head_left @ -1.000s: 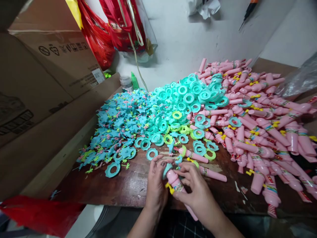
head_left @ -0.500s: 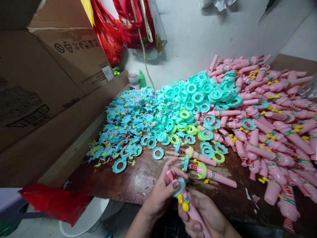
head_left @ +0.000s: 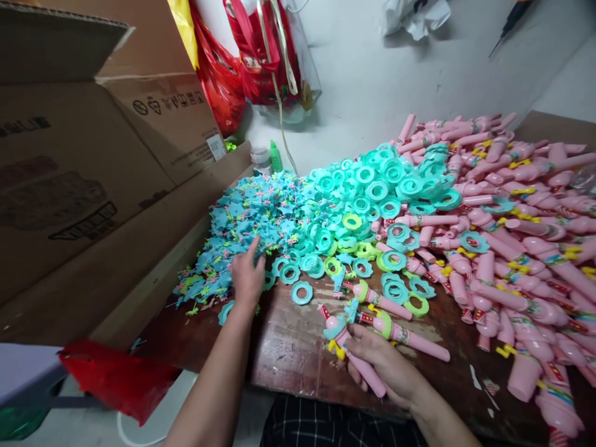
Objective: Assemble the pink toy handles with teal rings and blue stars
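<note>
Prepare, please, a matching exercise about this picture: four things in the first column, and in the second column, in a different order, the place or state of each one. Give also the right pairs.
Things:
1. Cardboard box
2. Left hand
3. Heap of turquoise rings
4. Right hand

Places or states:
A. At the heap of blue pieces, forefinger stretched out
B. Holding a pink toy with a yellow part
C. At the left side of the picture, with dark printed marks
D. Between the blue pieces and the many pink toys

Right pairs: 1-C, 2-A, 3-D, 4-B
</note>
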Available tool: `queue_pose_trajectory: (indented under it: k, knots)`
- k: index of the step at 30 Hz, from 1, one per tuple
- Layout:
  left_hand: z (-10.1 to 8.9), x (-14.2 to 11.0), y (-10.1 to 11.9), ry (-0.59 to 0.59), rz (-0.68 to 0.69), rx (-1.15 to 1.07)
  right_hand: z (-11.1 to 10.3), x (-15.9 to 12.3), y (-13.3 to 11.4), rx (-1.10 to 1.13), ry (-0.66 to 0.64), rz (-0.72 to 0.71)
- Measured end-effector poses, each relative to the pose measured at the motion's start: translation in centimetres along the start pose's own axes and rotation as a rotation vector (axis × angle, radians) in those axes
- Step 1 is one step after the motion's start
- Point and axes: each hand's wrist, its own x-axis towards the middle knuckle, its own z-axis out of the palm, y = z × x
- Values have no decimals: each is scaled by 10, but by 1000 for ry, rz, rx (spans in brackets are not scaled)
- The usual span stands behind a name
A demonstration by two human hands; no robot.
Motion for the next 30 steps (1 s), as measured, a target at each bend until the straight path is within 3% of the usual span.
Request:
queue_pose_trajectory:
  k: [3,5,7,11,14,16,19,23,27,30]
  knots:
    - [-8,-23,15,215,178,-13,0,-3,-4,77,-15,-6]
    - [-9,-50,25,215,335,-65,-1,-10,-11,96,-23,-8]
    - [-5,-83,32,73,488,-115,-4,-21,-17,84,-37,0]
    - [7,-130,38,-402,611,-197,-17,-41,-21,-108,41,56]
    - [6,-132,44,-722,562,-342,-27,-42,-18,-306,202,75]
    - [2,-124,51,-826,458,-442,-31,-37,-17,-378,315,-19]
    - [3,-118,61,-769,259,-510,-34,-29,-16,-506,395,-153]
    - [15,-130,70,-645,56,-541,-37,-31,-18,-751,466,-134]
    - [18,-141,73,-603,50,-496,-36,-45,-21,-857,463,-92]
    - [16,-137,70,-676,170,-394,-32,-53,-26,-898,382,-93]
